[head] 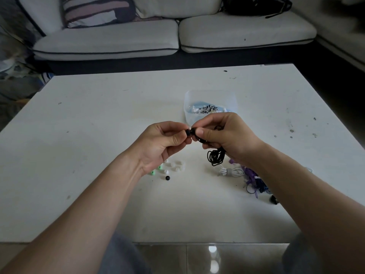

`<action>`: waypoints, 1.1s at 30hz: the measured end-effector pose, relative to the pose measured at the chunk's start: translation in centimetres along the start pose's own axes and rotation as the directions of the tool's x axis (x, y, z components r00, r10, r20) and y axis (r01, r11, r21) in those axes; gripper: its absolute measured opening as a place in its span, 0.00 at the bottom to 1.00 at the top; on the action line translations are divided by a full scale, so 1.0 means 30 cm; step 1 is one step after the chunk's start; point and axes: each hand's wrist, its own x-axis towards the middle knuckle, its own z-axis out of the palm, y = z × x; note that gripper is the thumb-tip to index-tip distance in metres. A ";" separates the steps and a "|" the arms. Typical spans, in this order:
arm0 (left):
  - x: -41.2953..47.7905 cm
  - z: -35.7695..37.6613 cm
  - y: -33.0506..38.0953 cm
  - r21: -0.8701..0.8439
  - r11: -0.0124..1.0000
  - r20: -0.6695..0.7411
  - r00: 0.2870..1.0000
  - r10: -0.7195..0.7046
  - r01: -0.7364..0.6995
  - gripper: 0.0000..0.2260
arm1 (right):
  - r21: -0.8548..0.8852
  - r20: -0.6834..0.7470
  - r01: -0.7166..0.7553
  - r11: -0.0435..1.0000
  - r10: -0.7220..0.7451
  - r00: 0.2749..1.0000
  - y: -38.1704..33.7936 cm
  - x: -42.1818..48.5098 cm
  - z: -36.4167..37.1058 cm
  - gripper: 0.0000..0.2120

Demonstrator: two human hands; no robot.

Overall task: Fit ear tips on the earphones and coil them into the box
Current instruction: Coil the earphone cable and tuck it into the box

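Just in front of the box (209, 96), a black ear tip (187, 132) is pinched by fingers of the left hand (161, 144); the black earphones (216, 157) are held by the right hand (232, 136). If pressed crooked, the tip can be dropped.

My left hand (164, 141) and right hand (227, 135) meet over the middle of the desk (98, 125). Between them I pinch an earbud (190, 132), and its coiled cable (216, 157) hangs under the right hand. The box (210, 99) sits just behind at 12 o'clock with coiled earphones (205, 109) inside. Loose ear tips (170, 169) lie at 7 o'clock and bundled earphones (232, 172) at 5. The sofa (110, 40) stands beyond the desk's far edge.
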 end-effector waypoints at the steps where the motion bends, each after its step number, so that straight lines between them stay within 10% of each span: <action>1: 0.001 -0.002 -0.001 0.008 1.000 -0.008 1.000 -0.005 0.005 0.08 | -0.048 -0.012 0.014 0.999 -0.014 1.000 0.000 0.001 -0.001 0.05; 6: 0.001 -0.001 -0.006 0.066 0.997 -0.018 1.000 -0.024 0.025 0.07 | -0.192 -0.002 0.042 0.980 -0.043 0.999 -0.001 -0.001 -0.009 0.05; 26: 0.010 0.008 -0.007 0.008 0.998 -0.029 0.998 0.055 -0.055 0.07 | 0.329 0.031 -0.112 0.938 0.107 0.994 0.039 0.013 0.022 0.06; 33: 0.001 0.010 -0.007 0.028 0.999 -0.013 1.000 0.021 -0.021 0.07 | 0.042 0.045 -0.028 0.999 0.027 0.999 0.010 0.005 -0.010 0.04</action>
